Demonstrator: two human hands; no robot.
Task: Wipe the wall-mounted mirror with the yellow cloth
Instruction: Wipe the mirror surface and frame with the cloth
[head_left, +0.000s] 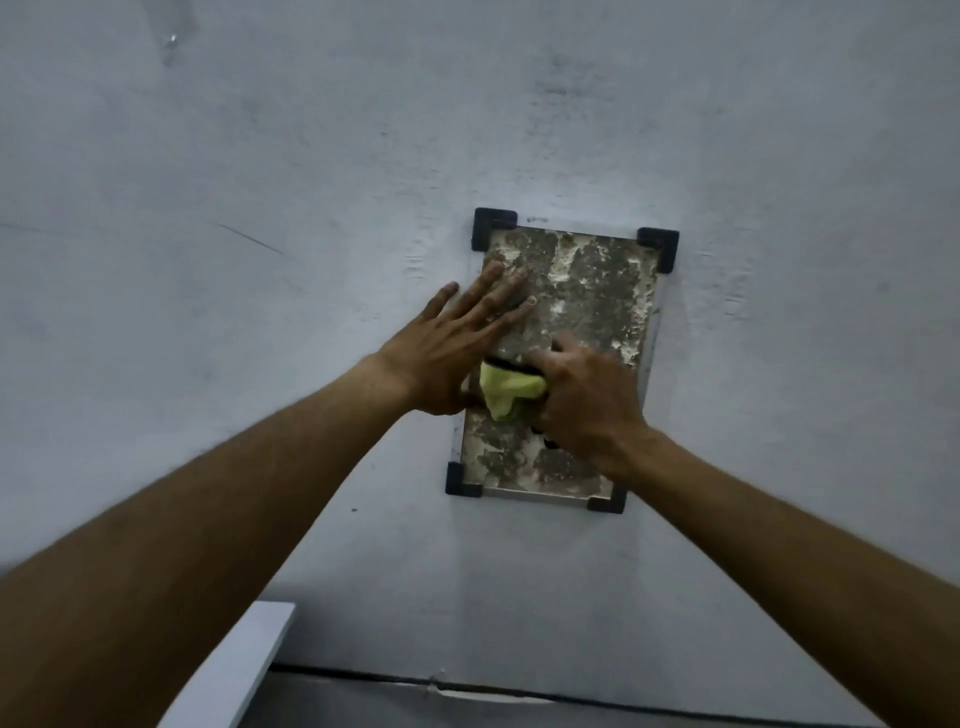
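A small rectangular mirror (587, 291) with black corner brackets hangs on the pale wall; its face is blotched grey and white. My left hand (457, 343) lies flat with fingers spread, covering the mirror's upper left edge and the wall beside it. My right hand (587, 400) is closed around the bunched yellow cloth (506, 392) and presses it against the mirror's middle. Most of the cloth is hidden under my right hand, and a yellow fold sticks out to its left.
The pale wall (260, 208) fills the view, with scuffs and a small fixing at the top left. A white ledge (244, 670) juts in at the bottom left. A dark line (467, 680) runs along the wall's base.
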